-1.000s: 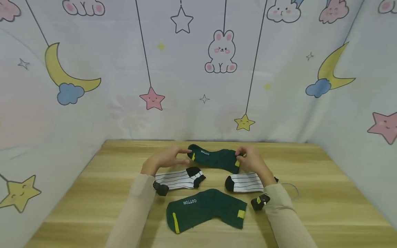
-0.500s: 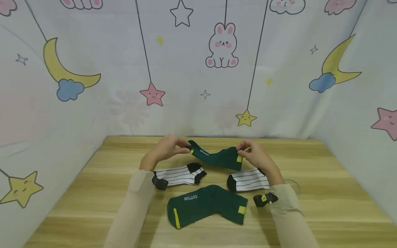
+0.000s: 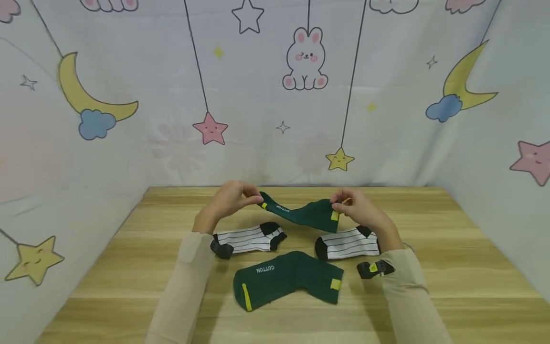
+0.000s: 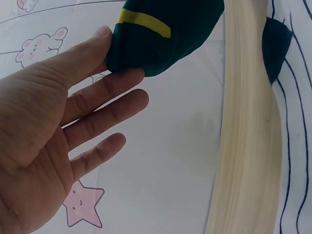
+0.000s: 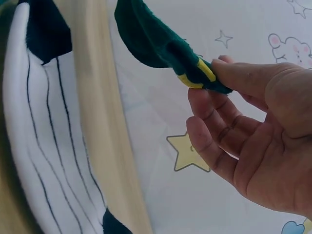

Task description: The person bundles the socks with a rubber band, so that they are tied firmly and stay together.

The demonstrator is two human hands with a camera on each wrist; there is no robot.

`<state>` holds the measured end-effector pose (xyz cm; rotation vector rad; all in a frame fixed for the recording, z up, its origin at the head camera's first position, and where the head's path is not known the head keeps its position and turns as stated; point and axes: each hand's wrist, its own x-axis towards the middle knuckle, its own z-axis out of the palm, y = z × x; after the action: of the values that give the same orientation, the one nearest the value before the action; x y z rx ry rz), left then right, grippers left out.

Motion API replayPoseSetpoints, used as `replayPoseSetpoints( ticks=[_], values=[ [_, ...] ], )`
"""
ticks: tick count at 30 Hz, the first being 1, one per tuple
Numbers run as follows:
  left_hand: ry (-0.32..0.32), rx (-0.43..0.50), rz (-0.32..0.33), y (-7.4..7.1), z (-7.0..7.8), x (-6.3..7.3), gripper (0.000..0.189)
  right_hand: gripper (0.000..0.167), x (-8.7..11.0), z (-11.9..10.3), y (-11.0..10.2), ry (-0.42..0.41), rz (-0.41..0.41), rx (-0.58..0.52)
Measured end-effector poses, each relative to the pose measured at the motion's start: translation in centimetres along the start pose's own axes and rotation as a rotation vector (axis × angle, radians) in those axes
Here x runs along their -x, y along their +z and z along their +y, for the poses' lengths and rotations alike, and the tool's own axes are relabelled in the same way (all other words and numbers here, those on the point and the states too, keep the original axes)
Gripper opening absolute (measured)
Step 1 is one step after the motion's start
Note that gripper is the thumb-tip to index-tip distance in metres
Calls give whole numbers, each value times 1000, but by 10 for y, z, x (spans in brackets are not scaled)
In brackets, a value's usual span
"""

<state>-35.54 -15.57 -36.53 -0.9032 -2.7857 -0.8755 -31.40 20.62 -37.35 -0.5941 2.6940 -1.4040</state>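
A dark green sock (image 3: pixel 301 213) with COTTON lettering and yellow marks is stretched between both hands at the back of the table. My left hand (image 3: pixel 232 198) pinches its toe end between thumb and fingers, as the left wrist view of the green sock (image 4: pixel 161 34) shows. At the cuff end, beside the yellow tag, my right hand (image 3: pixel 358 206) pinches the edge; the right wrist view shows the cuff (image 5: pixel 195 73) between thumb and fingertips. The middle of the sock sags between the hands. A second green sock (image 3: pixel 283 279) lies flat nearer the front.
Two white striped ankle socks with black toes and heels lie between the green ones: a left striped sock (image 3: pixel 245 240) and a right striped sock (image 3: pixel 350 244), each close to a forearm. The wooden table (image 3: pixel 451 286) ends at a printed curtain (image 3: pixel 258 157) behind.
Both hands have raised the back green sock off the table. The left hand has gone from touching to pinching its toe end, and the right hand has moved slightly right.
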Motion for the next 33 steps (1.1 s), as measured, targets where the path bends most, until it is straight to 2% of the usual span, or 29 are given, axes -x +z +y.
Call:
replayPoseSetpoints(
  ticks=[8,16,29,33],
  values=[
    [11,-34,0,3,11,-3,22,16,7,-1,-9,44,9,2],
    [24,-65,-15,-1,12,-1,17,17,10,-4,-15,27,2,-10],
    [54,3,-54,-7,17,-2,13,15,10,-13,-22,15,-24,-22],
    [61,10,-21,-6,16,-2,15,18,11,-13,-22,22,-31,-32]
  ],
)
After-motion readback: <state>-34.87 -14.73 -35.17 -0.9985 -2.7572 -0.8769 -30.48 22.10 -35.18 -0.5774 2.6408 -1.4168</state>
